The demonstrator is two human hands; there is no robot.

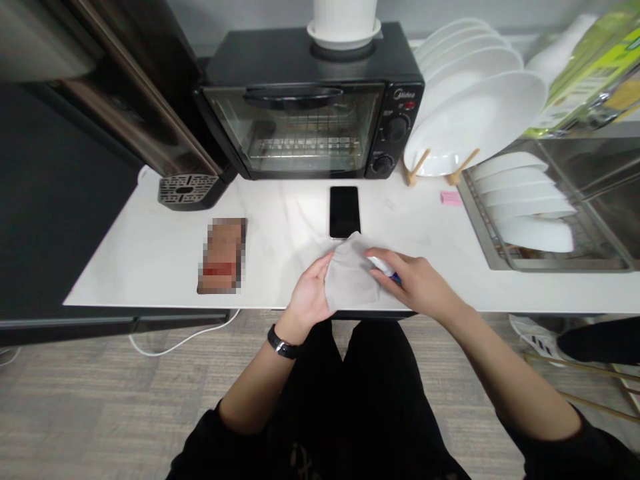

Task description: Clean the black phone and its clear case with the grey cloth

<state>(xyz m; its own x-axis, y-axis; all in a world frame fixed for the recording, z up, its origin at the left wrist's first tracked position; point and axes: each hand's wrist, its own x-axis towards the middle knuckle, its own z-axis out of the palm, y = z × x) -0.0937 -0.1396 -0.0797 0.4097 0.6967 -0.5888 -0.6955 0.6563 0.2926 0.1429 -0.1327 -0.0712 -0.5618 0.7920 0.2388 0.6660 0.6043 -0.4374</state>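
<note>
A light grey cloth [353, 277] is spread over the fingers of my left hand [307, 298], which has a black watch at its wrist. The cloth hides most of these fingers, while the thumb lies along its left edge. My right hand [420, 283] is closed around a small white and blue bottle [381, 265]; its white end points at the cloth. The palm hides the bottle's rest. Just beyond the cloth, a black-screened phone [345, 210] lies flat on the white counter [285, 220].
A black toaster oven [305, 127] stands at the back, topped by a white pot [345, 17]. White plates [480, 120] lean in a rack to its right, beside a sink [480, 220] with bowls. At left lie a blurred-out flat object [223, 257] and a machine's drip tray [187, 189].
</note>
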